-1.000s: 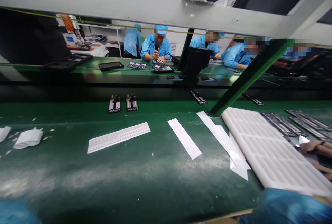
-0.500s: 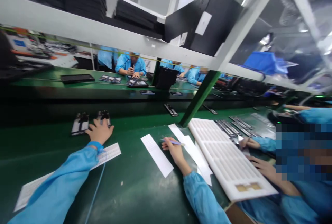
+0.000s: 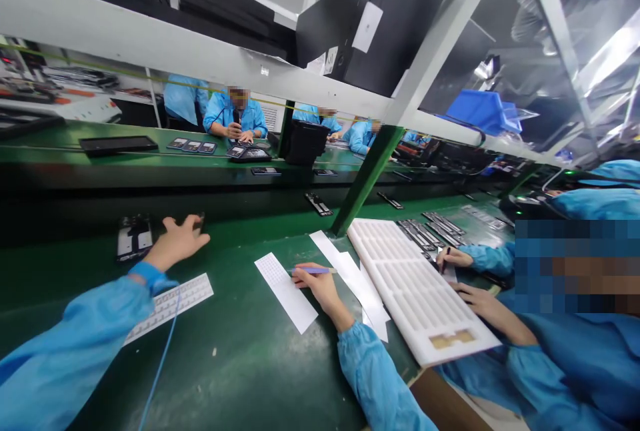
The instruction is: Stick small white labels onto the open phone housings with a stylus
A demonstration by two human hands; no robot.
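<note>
My left hand [image 3: 177, 242] reaches far across the green bench, its fingers spread, and rests on a dark phone-frame part [image 3: 201, 219] that it mostly hides. A second such part [image 3: 133, 238] lies just left of it. A blue cord [image 3: 160, 358] hangs from my left wrist. Near the middle, my right hand [image 3: 316, 284] is closed on a thin purple pen-like tool [image 3: 313, 270], whose tip is over a white sticker strip [image 3: 286, 291]. Another white strip [image 3: 173, 298] lies under my left sleeve.
A white foam tray [image 3: 415, 291] and white backing strips [image 3: 355, 278] lie to the right beside a green post [image 3: 367, 178]. A co-worker's hands [image 3: 453, 258] work at my right near dark parts [image 3: 425, 234]. Other people sit across the line.
One second ago no hands showed. The view has since lifted, both arms have reached out onto the bench, and my left hand has settled over the right-hand dark part.
</note>
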